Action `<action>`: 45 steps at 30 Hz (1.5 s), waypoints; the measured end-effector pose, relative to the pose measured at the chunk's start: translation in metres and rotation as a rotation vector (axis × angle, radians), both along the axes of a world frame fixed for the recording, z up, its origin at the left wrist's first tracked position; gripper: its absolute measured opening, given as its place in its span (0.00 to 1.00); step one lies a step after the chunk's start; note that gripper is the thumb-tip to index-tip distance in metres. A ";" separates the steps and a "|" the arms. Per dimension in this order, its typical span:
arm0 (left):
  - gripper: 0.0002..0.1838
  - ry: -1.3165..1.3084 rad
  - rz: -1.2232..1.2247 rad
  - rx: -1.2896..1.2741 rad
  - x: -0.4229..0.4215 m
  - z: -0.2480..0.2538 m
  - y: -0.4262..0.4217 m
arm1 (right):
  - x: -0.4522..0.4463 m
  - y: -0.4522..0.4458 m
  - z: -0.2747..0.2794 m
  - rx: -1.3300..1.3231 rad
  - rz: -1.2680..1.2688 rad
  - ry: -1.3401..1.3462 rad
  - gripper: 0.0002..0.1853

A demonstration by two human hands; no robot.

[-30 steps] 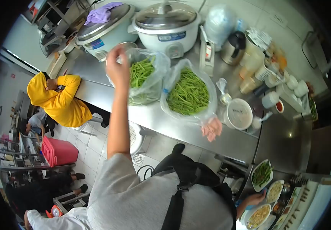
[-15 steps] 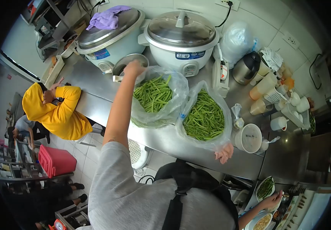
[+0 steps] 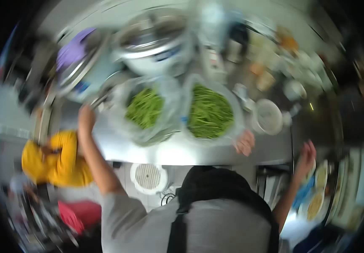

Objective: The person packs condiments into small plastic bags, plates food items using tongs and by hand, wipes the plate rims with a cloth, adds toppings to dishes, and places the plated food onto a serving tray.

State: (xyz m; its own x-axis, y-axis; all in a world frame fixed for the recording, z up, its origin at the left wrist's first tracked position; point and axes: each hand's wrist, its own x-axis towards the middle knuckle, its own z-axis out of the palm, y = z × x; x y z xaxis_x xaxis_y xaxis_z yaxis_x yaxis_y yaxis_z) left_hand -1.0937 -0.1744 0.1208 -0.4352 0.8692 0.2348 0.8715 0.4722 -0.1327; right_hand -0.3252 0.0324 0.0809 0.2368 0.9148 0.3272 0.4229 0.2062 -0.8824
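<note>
The view is smeared by motion. My left hand (image 3: pixel 87 117) is closed on a thin metal utensil (image 3: pixel 100 100), whose kind I cannot make out. Just beyond it, a metal pot (image 3: pixel 116 80) stands partly hidden behind a clear plastic bag (image 3: pixel 169 95) of cut green beans (image 3: pixel 146 109). A second bag (image 3: pixel 237 110) beside it holds more cut green beans (image 3: pixel 209 111). Raised at the counter's right end, my right hand (image 3: pixel 307 158) has its fingers loosely stretched and nothing visible in it. Bowls of food (image 3: pixel 315 203) lie below that hand.
Two big rice cookers, one white (image 3: pixel 154 52) and one with a purple cloth (image 3: pixel 74 49), stand at the back. A white tub (image 3: pixel 268 117) and pink crumpled plastic (image 3: pixel 244 143) are at right. A person in a yellow hoodie (image 3: pixel 59 158) sits at left.
My left hand has come out of the metal pot and moved left and nearer, now with the utensil. My right hand has risen away from the bowls. The whole view has turned.
</note>
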 end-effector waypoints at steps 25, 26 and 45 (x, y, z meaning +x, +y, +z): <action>0.18 -1.191 -1.042 -0.021 0.669 -0.121 0.147 | 0.205 -0.071 -0.022 -0.519 -0.220 -0.204 0.28; 0.17 -1.079 -1.007 0.060 0.664 -0.135 0.153 | 0.232 -0.072 -0.026 -0.471 -0.181 -0.302 0.26; 0.17 -0.629 -0.764 0.318 0.633 -0.168 0.170 | 0.282 -0.051 0.031 -0.869 -0.094 -0.207 0.36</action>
